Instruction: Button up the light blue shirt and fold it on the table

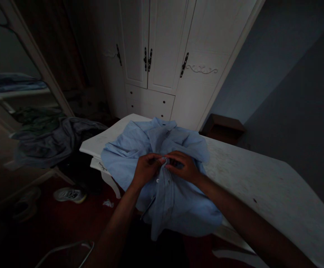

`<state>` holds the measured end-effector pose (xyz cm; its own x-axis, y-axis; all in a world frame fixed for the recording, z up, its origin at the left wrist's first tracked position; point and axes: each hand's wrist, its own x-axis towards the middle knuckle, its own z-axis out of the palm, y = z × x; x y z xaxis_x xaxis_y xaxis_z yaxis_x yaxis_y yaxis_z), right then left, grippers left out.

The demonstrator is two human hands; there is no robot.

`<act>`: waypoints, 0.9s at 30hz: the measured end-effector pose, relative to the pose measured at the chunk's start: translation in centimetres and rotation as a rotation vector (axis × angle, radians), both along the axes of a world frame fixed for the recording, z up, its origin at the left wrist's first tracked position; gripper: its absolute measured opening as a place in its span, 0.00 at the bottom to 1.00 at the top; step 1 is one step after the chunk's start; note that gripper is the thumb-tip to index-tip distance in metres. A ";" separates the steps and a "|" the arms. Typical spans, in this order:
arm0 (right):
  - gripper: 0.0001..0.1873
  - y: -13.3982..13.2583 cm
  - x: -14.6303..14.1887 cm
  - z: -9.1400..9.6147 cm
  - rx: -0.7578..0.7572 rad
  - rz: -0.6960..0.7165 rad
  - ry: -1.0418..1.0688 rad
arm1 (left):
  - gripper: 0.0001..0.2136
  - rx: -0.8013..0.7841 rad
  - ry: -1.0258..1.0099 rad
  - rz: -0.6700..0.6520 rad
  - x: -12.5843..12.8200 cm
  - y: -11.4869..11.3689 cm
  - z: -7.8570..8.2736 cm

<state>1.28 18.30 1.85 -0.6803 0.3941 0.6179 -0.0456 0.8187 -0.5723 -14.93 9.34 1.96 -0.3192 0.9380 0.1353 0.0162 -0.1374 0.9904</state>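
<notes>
A light blue button-up shirt [189,210] lies spread over the white table [251,163], its collar towards the far side and its hem hanging over the near edge. At the middle of the front placket, my left hand [147,169] pinches the fabric between thumb and fingers. My right hand [184,166] grips the same bunched strip of placket from the other side, fingertips almost meeting the left ones. Just below them, a white button [157,181] and a buttonhole [169,182] show apart. Whatever lies between the fingertips themselves is hidden.
Behind the table stands a white wardrobe [162,44] with dark handles. Dark clothes [47,145] are heaped at the left near a mirror [13,63]. A shoe [69,194] rests on the red floor. A brown box-like cabinet [224,126] sits at the back right.
</notes>
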 end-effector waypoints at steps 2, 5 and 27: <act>0.16 -0.2 -0.1 0.0 0.035 -0.039 0.010 | 0.15 0.007 0.002 -0.035 -0.1 0.0 0.0; 0.16 -0.5 -0.2 0.0 0.083 -0.094 0.015 | 0.14 0.013 0.007 -0.054 -0.1 -0.1 0.1; 0.05 -0.8 -0.1 0.7 0.051 -0.112 0.115 | 0.10 0.026 0.011 0.015 0.5 -0.6 0.4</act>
